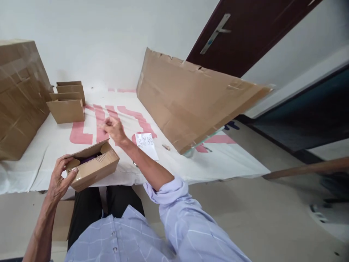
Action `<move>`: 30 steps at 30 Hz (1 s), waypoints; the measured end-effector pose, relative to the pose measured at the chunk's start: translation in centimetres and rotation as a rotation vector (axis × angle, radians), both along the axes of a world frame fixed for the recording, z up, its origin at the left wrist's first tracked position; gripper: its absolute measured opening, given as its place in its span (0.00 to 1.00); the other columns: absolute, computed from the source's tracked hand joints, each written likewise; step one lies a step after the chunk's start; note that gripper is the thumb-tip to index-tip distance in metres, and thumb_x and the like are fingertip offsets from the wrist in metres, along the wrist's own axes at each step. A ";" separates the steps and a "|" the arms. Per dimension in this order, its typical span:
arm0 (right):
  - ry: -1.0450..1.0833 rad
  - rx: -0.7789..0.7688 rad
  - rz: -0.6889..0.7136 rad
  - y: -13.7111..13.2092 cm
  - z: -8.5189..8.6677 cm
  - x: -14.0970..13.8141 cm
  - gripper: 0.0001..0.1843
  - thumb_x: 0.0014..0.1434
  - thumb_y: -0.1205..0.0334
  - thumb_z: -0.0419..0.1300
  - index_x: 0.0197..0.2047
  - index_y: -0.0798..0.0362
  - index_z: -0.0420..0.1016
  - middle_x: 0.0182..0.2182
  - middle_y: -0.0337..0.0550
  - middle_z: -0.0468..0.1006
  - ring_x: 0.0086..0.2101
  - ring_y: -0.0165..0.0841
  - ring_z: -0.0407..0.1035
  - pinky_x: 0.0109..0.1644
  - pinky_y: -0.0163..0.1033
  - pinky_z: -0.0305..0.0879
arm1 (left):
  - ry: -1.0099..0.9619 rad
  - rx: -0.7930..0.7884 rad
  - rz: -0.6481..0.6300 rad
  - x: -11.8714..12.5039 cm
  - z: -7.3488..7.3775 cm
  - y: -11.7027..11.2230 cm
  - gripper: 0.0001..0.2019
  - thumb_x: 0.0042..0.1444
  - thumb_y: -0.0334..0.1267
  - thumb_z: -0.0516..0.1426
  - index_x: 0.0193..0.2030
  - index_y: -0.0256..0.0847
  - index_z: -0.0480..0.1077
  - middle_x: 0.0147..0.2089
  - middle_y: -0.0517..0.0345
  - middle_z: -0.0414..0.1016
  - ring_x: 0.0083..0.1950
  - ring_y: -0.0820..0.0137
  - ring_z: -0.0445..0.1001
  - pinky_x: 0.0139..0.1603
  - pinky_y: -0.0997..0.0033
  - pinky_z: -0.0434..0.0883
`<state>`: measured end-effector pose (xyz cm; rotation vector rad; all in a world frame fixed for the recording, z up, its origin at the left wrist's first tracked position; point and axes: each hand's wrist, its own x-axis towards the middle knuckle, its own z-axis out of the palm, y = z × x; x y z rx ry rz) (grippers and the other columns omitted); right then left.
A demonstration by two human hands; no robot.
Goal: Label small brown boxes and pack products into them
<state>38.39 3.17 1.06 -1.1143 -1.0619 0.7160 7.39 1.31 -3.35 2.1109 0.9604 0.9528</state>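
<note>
My left hand (61, 176) grips the left end of a small cardboard box (95, 169), thumb on its near side and fingers behind. The box is tilted at the table's front edge, its top open, and something dark purple (88, 159) shows inside; I cannot make out what it is. Just above and beyond the box is my right hand (114, 129), apart from it, with fingers bent and smeared by motion. Whether those fingers hold anything cannot be seen. A white paper sheet (148, 150) with small ring-like drawings or pieces on it lies right of my right forearm.
Small open cardboard boxes (68, 112) stand at the back left beside a large carton (19, 98). A big cardboard panel (191, 102) leans at the right over the white cloth-covered table (218, 167). A small object (166, 147) lies near the sheet. Behind is a dark door (245, 32).
</note>
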 end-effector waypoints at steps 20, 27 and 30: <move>0.060 -0.354 -0.883 -21.2 -13.5 26.9 0.28 0.40 0.45 0.77 0.32 0.48 0.65 0.21 0.32 0.74 0.22 0.29 0.70 0.28 0.36 0.72 | 0.071 -0.081 0.110 0.1 0.4 0.7 0.29 0.60 0.63 0.63 0.59 0.48 0.75 0.66 0.49 0.71 0.62 0.48 0.78 0.50 0.54 0.83; -0.088 -0.410 -0.929 -20.3 -13.7 29.8 0.24 0.43 0.44 0.74 0.29 0.49 0.67 0.21 0.36 0.74 0.25 0.32 0.71 0.34 0.40 0.76 | 0.119 -0.111 0.082 -0.2 0.9 1.1 0.30 0.61 0.64 0.62 0.62 0.46 0.73 0.68 0.48 0.69 0.60 0.47 0.79 0.53 0.48 0.83; -0.191 -0.465 -0.922 -19.4 -13.1 28.9 0.23 0.44 0.43 0.73 0.27 0.49 0.68 0.21 0.37 0.74 0.27 0.33 0.70 0.36 0.41 0.77 | 0.125 -0.094 0.100 -0.1 1.0 1.3 0.30 0.60 0.63 0.63 0.61 0.46 0.74 0.66 0.48 0.70 0.62 0.45 0.77 0.56 0.47 0.82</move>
